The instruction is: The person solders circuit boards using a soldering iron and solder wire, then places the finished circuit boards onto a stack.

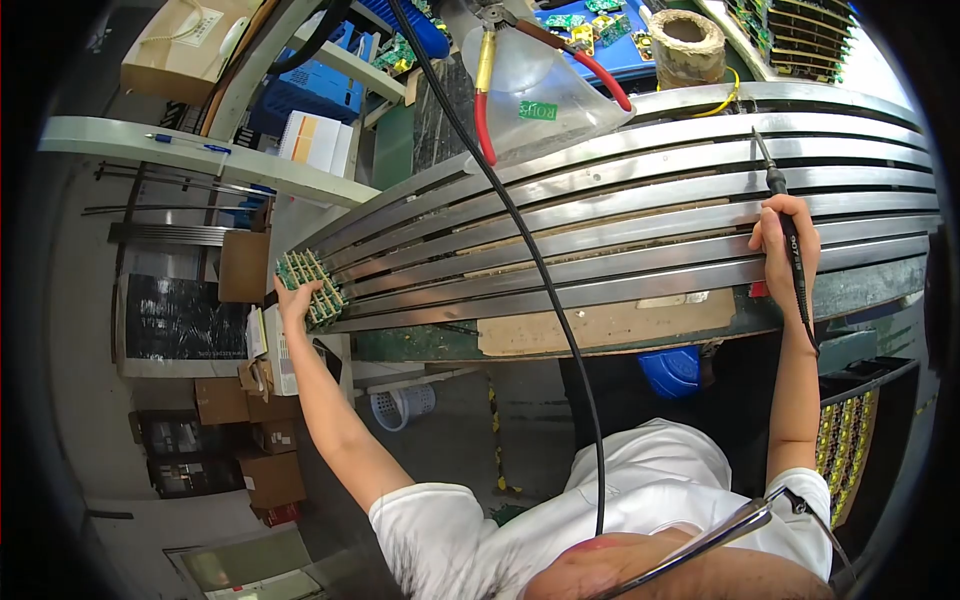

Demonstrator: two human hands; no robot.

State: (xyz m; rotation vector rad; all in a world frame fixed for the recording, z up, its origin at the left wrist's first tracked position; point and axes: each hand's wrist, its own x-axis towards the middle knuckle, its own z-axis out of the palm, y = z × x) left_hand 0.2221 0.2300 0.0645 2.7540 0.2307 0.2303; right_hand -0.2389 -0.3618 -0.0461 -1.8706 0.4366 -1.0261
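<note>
We had our left hand (298, 299) closed on the near edge of a stack of green circuit boards (322, 272), thumb across its top, at the left ends of several long metal bars (850, 150); whether the stack rested on them, we could not tell. Our right hand (786, 238) was clamped around the handle of a soldering iron (776, 181), held much like a pen toward the right part of the bars. Its slim tip pointed away from us over the farther bars, though we could not tell whether it touched metal. The two hands were well apart. Between them a black cable (537, 252) crossed the view in front of the bars. Beyond the bars we saw red-handled pliers (484, 122) at a clear plastic bag (560, 95) with a green label, and, to their right, a thick-walled cardboard roll (688, 65) near a yellow wire (728, 101). A flat piece of brown cardboard (600, 325) lay along our side of the bars, and a blue stool (668, 372) showed below the bench edge.
</note>
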